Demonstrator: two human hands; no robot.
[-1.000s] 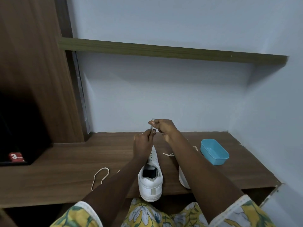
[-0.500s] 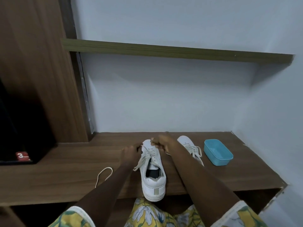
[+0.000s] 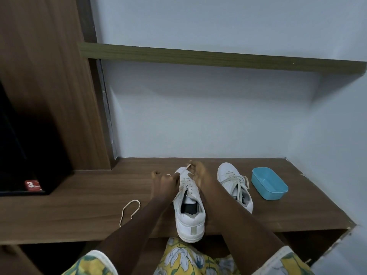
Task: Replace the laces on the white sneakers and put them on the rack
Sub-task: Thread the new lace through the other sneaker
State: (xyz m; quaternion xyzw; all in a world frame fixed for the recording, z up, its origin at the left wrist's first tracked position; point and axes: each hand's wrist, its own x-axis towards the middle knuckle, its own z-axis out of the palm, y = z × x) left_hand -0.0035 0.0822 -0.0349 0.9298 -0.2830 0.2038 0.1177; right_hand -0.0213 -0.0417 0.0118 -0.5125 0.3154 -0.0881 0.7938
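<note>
Gripping lace ends (image 3: 187, 168) at the near sneaker's (image 3: 189, 213) toe, both hands, left (image 3: 164, 182) and right (image 3: 199, 173), are closed; the 2nd sneaker (image 3: 234, 185) sits right of the fingers.

White sneaker (image 3: 188, 207) at the shelf's (image 3: 79, 205) front edge, both hands (image 3: 164, 181) pinching its lace (image 3: 185, 169), second sneaker (image 3: 234, 185) and blue tub (image 3: 269, 185) toward the right end, loose lace (image 3: 130, 210) left

Head camera looks down, close over bench (image 3: 83, 203)
</note>
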